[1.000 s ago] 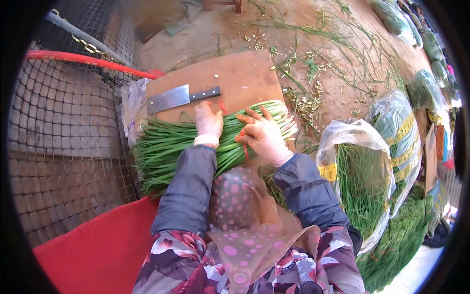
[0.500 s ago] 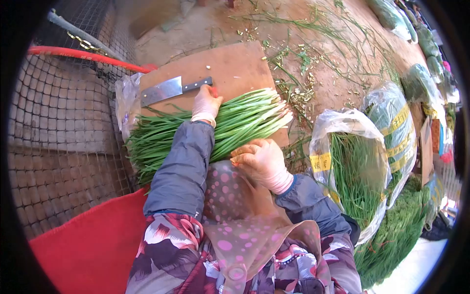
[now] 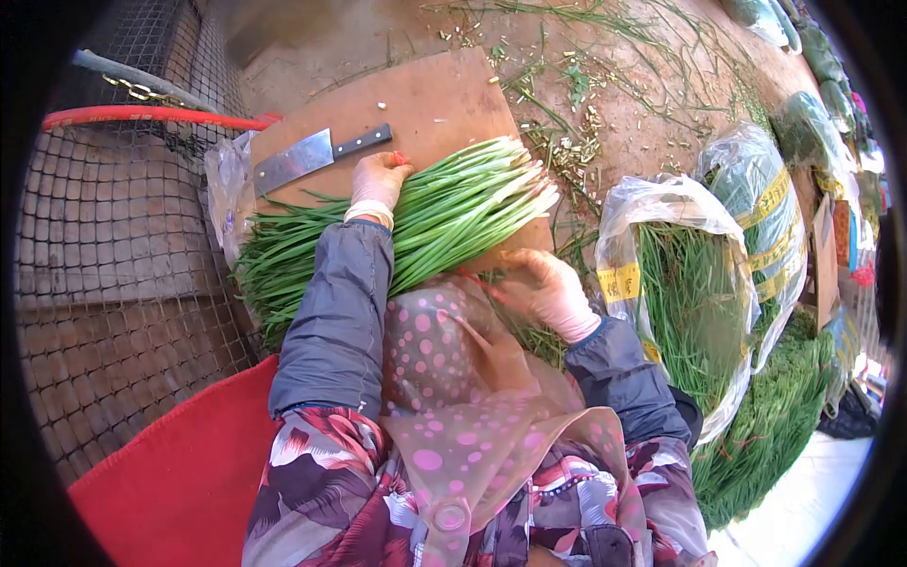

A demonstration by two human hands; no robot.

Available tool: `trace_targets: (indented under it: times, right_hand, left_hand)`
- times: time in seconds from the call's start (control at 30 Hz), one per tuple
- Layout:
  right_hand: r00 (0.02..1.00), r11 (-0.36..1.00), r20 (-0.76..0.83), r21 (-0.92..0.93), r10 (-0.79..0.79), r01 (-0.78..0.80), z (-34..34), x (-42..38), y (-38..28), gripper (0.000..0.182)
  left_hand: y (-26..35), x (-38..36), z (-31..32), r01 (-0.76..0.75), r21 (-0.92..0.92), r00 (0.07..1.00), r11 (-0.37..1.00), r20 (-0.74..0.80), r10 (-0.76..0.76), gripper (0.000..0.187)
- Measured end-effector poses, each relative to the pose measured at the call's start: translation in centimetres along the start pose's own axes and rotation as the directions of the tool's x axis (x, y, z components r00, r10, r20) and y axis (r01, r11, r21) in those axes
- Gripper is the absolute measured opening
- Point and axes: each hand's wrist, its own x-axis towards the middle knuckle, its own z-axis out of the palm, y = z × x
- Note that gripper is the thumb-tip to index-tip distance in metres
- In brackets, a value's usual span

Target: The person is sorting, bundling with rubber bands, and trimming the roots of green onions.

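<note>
A thick bundle of long green stalks (image 3: 444, 213) lies across a brown board (image 3: 444, 90), pale ends to the right. My left hand (image 3: 378, 184), in a thin pale glove, rests on the bundle's upper side, its fingers closed on a small red tie (image 3: 401, 159). Below the bundle's lower edge, my gloved right hand (image 3: 548, 288) is pinched on what looks like a thin red strand. The strand's course under the stalks is hidden. A cleaver (image 3: 298, 163) with a black handle lies flat on the board above my left hand.
Clear bags of greens (image 3: 694, 302) stand at the right, with a large green heap (image 3: 775, 439) below them. Cut scraps (image 3: 581, 142) litter the ground beyond the board. Black netting (image 3: 123, 227), a red bar (image 3: 151, 114) and red cloth (image 3: 179, 463) are at the left.
My right hand has moved right and away from the bundle, uncovering its lower edge and some red strand. My left hand stays at the upper side. The view has shifted slightly.
</note>
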Motion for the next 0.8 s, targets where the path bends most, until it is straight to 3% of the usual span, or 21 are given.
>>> trace_targets:
  times: [0.07, 0.1, 0.13, 0.17, 0.2, 0.23, 0.27, 0.3, 0.37, 0.43, 0.57, 0.63, 0.7, 0.73, 0.8]
  right_hand:
    - [0.947, 0.946, -0.138, 0.189, 0.291, -0.263, 1.0, -0.8, 2.4, 0.050]
    - [0.944, 0.943, -0.136, 0.190, 0.299, -0.272, 1.1, -1.3, 2.5, 0.050]
    - [0.976, 0.975, -0.161, -0.141, 0.148, -0.172, 1.2, -1.5, 2.4, 0.041]
    - [0.991, 0.887, -0.132, -0.457, 0.008, -0.068, 1.3, -1.9, 2.6, 0.033]
    - [0.980, 0.811, -0.069, -0.574, -0.184, 0.112, 1.5, -1.8, 2.5, 0.032]
    - [0.980, 0.811, -0.069, -0.574, -0.184, 0.112, 1.9, -1.1, 2.5, 0.032]
    - [0.971, 0.739, -0.010, -0.651, -0.238, 0.175, 2.8, -0.8, 2.6, 0.033]
    - [0.954, 0.654, 0.052, -0.717, -0.295, 0.241, 3.5, -0.4, 2.6, 0.033]
    - [0.955, 0.649, 0.065, -0.720, -0.290, 0.246, 4.1, 0.1, 2.3, 0.031]
    - [0.901, 0.500, 0.121, -0.797, -0.416, 0.338, 5.0, 1.4, 2.6, 0.029]
    - [0.861, 0.485, 0.137, -0.778, -0.491, 0.400, 5.6, 3.3, 2.2, 0.018]
    - [0.869, 0.522, 0.157, -0.744, -0.469, 0.417, 5.8, 3.8, 2.6, 0.013]
    - [0.890, 0.648, 0.093, -0.652, -0.446, 0.394, 6.1, 4.3, 2.9, 0.009]
    - [0.888, 0.645, 0.101, -0.650, -0.450, 0.401, 5.8, 4.3, 2.6, 0.009]
    - [0.909, 0.801, 0.055, -0.453, -0.413, 0.391, 4.8, 4.0, 2.1, 0.007]
  left_hand:
    - [-0.1, -0.2, 0.1, -0.015, -0.020, 1.000, 1.000, -0.023, 0.014, 0.026]
    - [-0.1, -0.3, 0.1, -0.004, -0.082, 1.000, 0.997, -0.024, 0.002, 0.026]
    - [0.2, -0.3, 0.0, 0.001, -0.145, 1.000, 0.989, -0.031, -0.005, 0.027]
    - [0.1, -0.4, 0.3, 0.012, -0.144, 1.000, 0.989, -0.022, -0.015, 0.027]
    - [-0.2, -0.2, 0.4, 0.001, -0.135, 1.000, 0.991, -0.023, -0.004, 0.023]
    - [-0.2, 0.2, 0.3, -0.016, -0.127, 0.999, 0.992, -0.030, 0.013, 0.019]
    - [-0.5, 0.2, 0.5, -0.032, -0.241, 0.999, 0.970, -0.004, 0.032, 0.015]
    - [-0.2, -0.1, 0.3, -0.031, -0.240, 1.000, 0.970, -0.006, 0.031, 0.015]
    - [0.6, -0.7, 0.1, -0.044, -0.192, 0.999, 0.980, -0.008, 0.043, 0.015]
    - [1.2, -1.1, 0.1, -0.070, -0.170, 0.997, 0.983, 0.009, 0.073, 0.016]
    - [0.7, -0.9, 0.3, -0.088, -0.252, 0.996, 0.964, 0.003, 0.092, 0.019]
    - [0.5, -1.0, 0.6, -0.110, -0.149, 0.993, 0.983, -0.061, 0.102, 0.019]
    - [0.6, -0.9, 0.7, -0.116, -0.159, 0.992, 0.980, -0.057, 0.109, 0.019]
    - [0.4, -1.0, 0.5, -0.120, -0.171, 0.992, 0.978, -0.057, 0.112, 0.020]
    - [0.5, -1.1, 0.5, -0.125, -0.181, 0.992, 0.976, -0.053, 0.117, 0.020]
